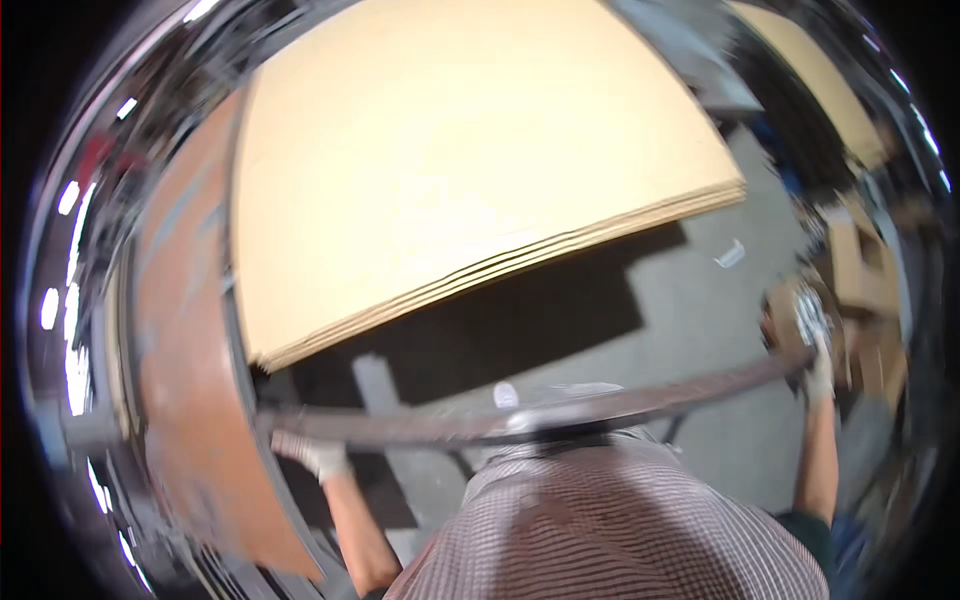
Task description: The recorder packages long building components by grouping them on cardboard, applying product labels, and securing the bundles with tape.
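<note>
Cloth in a fine check (600, 540) fronts the wearer at work; just beyond, a brown bar (700, 393) spans from nine to two o'clock, already raised in both hands; how much work is left cannot be judged from this view. At nine o'clock, the gloved left hand (315, 455), and at two, the gloved right hand (820, 375), have fingers wrapped on the bar's ends, it seems, though blur hides how tightly; farther out, tan sheets (480, 150) lie stacked toward twelve, untouched; a rust-brown panel (185, 350) shows at ten, cardboard boxes (862, 265) at two.
</note>
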Available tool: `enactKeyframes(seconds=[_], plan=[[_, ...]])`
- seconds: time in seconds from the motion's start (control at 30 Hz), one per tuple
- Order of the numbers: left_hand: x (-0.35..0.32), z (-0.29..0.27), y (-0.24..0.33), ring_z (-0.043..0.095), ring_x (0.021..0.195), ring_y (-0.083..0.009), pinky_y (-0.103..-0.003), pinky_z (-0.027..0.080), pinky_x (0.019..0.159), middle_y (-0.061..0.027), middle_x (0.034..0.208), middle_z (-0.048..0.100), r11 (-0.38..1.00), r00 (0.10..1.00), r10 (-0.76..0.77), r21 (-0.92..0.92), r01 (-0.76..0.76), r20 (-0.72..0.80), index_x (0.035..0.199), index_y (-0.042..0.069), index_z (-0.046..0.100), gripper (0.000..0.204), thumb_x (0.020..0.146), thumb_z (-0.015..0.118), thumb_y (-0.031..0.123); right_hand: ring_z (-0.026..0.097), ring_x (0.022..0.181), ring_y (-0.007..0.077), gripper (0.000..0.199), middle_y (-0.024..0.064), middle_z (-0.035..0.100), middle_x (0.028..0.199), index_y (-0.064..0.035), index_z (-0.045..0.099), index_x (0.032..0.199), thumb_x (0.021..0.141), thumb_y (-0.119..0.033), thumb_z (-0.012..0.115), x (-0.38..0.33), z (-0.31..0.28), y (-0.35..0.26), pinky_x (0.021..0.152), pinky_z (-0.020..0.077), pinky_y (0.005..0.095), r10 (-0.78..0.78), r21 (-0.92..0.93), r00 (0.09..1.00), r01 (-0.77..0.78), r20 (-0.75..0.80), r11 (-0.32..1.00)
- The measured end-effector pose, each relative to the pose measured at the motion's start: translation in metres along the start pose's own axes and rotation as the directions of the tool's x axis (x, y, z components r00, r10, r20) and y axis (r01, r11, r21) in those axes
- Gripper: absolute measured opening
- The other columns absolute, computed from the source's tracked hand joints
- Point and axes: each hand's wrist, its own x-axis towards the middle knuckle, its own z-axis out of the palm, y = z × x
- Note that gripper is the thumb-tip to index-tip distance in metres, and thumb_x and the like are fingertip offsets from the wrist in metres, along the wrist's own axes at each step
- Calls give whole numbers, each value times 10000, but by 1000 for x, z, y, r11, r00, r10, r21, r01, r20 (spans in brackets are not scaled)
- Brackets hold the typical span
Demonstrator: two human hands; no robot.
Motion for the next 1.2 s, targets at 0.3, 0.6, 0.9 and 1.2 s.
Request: enactKeyframes(seconds=[0.3,0.6,0.9,1.2], plan=[[103,-100,37,500,1241,-338,-472,453,1074,-217,1339,503,993,976,-118,-1,120,-184,1340,-8,517,666,880,687,442,640,1067,279,444,114,645,1229,-43,579,1292,941,-306,640,89,67,70,908,530,424,-265,93,918,304,-293,948],[245,-59,-9,545,1185,-312,-439,468,1038,-188,1288,562,975,982,90,218,-52,-168,1290,1,573,521,909,643,349,618,1067,310,472,123,654,1233,-26,589,1275,957,-375,592,241,264,40,972,485,435,-269,254,920,343,-285,904],[358,-53,-62,642,1040,-324,-430,496,943,-213,1184,660,864,934,356,384,-326,-8,1211,-31,649,459,921,522,302,647,942,283,406,104,679,1084,-56,653,1123,864,-366,700,351,344,20,882,519,417,-250,385,953,298,-170,874],[381,34,-66,591,1131,-325,-448,454,982,-159,1215,642,993,992,-65,-104,53,-108,1145,29,633,418,908,441,313,646,896,307,344,128,692,966,-32,660,977,941,-323,480,421,296,-61,838,515,452,-241,30,940,241,243,970]])
